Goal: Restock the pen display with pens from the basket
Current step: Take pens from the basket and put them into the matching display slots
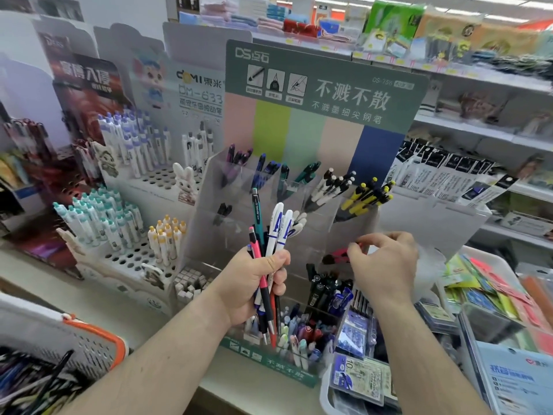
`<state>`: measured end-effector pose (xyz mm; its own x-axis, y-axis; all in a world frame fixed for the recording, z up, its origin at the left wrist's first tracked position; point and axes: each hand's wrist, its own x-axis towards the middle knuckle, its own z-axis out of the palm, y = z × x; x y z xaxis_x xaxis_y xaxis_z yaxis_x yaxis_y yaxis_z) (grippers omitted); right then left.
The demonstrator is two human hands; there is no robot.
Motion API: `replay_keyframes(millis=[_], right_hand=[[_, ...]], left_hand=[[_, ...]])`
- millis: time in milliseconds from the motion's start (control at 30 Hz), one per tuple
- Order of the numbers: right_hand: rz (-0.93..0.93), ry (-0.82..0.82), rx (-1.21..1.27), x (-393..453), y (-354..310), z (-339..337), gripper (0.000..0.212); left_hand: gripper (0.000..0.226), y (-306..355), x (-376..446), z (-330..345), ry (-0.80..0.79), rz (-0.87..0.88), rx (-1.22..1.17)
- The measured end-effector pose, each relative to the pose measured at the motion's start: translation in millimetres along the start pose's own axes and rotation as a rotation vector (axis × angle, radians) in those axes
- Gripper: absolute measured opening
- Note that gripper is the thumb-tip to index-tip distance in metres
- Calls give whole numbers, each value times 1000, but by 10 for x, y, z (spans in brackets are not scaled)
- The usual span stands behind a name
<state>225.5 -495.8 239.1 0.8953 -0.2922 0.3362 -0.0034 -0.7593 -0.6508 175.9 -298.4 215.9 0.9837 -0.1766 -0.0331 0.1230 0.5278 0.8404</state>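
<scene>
**A fistful of pens at the clear display**

The left hand (pixel 254 283) is wrapped in a fist around a bundle of pens (pixel 269 250), which fan upward out of the grip: a teal pen (pixel 257 214) stands tallest, two white pens with blue lettering (pixel 279 226) lean beside it, and a pink-and-black pen (pixel 260 274) crosses the front, its tip pointing down below the fingers.

The right hand (pixel 386 265) reaches toward a middle compartment of the clear acrylic pen display (pixel 299 187), fingertips pinched on the end of a pink-and-black pen (pixel 338 254) that lies tilted at that compartment (whether it rests on the divider cannot be told).

The display's upper row holds purple, blue and green pens, then white pens with black caps (pixel 332 187) and yellow-and-black pens (pixel 366 194) to the right. Its green header card (pixel 326 85) rises behind, over pastel stripes. Lower compartments near the front hold mixed pens.

At lower left sits the basket (pixel 89 339), white with an orange rim, with dark pens inside. White peg-hole stands with teal-capped pens (pixel 98 217) stand left of the display.
</scene>
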Motion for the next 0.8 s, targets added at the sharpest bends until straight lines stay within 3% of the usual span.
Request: replay_keyframes(millis=[167,233,300,400,467,567,667,800], right_hand=[[-24,-61,-123,22,-93,-12,17],[-62,24,-138,4,-122,-29,22],[-112,111,10,-64,-200,-67,24],[-78,-164,396,-221,-467,-75,21],[-49,-365,515,-317,-614,-45,22],[13,-497,692,-381,-730,-47,16],[46,-398,740,-328,-715,-70,10],[200,-204,910,-256,-650,-74,13]], left_hand=[[15,-25,-37,-8,3,8,54],[17,-27,-64,-8,-3,4,93],[18,-17,-87,-8,-16,-8,157],[18,-7,-104,-10,-47,-20,223],[18,-15,-113,-1,-81,-37,224],[18,-22,-133,-2,-89,-71,178],[27,30,-139,-57,42,-114,71],[14,120,-153,-151,224,-99,-7]])
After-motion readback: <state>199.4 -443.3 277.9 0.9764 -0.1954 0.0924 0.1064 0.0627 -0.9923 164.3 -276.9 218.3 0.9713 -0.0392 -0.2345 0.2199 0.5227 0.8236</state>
